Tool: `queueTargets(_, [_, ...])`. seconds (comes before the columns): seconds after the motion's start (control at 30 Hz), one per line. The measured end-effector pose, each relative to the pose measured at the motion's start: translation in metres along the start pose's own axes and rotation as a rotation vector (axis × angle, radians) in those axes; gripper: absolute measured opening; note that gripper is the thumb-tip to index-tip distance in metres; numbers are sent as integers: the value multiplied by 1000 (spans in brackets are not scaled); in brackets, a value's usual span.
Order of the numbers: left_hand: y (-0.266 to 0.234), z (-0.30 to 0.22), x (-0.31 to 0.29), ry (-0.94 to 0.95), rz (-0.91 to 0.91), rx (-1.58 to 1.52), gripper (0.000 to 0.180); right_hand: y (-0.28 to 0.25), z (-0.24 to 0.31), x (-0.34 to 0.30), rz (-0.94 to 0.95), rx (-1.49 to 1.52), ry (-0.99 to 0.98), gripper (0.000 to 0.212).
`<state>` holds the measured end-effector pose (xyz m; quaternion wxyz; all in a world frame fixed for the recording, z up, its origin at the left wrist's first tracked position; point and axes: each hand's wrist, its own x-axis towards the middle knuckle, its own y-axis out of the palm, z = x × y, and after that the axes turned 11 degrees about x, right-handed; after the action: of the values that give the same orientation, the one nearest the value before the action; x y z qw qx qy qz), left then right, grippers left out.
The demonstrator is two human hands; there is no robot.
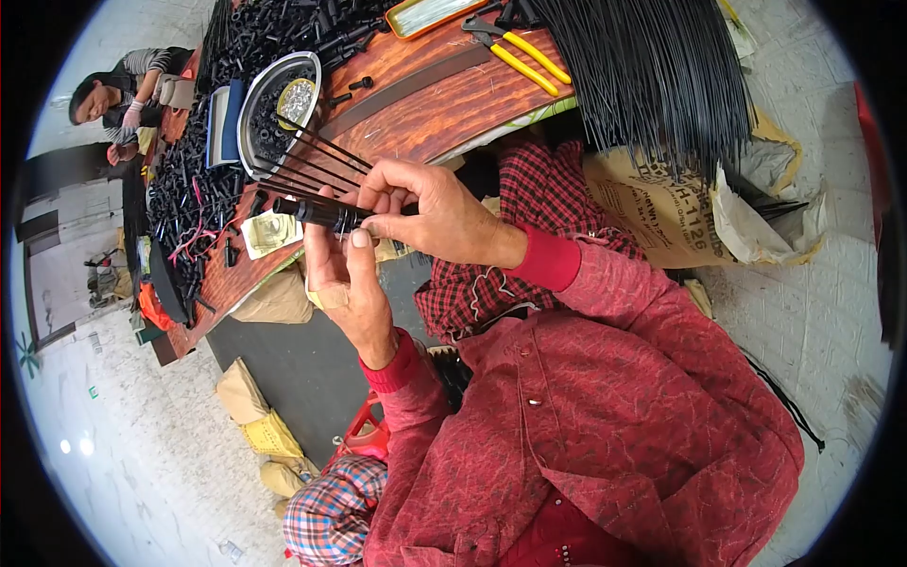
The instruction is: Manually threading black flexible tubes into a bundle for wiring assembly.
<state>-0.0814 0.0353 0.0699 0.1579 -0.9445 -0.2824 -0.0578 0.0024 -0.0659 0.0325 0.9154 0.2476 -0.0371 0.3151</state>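
My left hand is closed around a short black ribbed cylinder from below, thumb raised along it. A tan strip is wrapped round the base of its thumb. Over the same cylinder my right hand bends in from the right, fingers curled and pinching its right end. Several thin black rods slant up and left from between my hands, above an oval metal tray. How the rods join the cylinder is hidden by my fingers. In the tray sits a yellow tub of small silver pieces.
Black plastic parts heap along the wooden table. Yellow-handled nippers, a flat metal bar and a yellow-rimmed tray lie farther back. Long black rods overhang at right, above a paper sack. A co-worker sits far left.
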Motion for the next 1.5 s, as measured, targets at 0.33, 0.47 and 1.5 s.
queueTargets(0.33, [-27, 5, 3, -55, 143, -100, 58, -5, 10, 2, 112, 234, 107, 23])
queueTargets(0.47, [-41, 7, 10, -51, 336, -344, 56, -11, 7, 3, 196, 231, 119, 23])
queueTargets(1.5, [-36, 23, 18, 47, 125, -8, 39, -14, 2, 15, 331, 272, 156, 23])
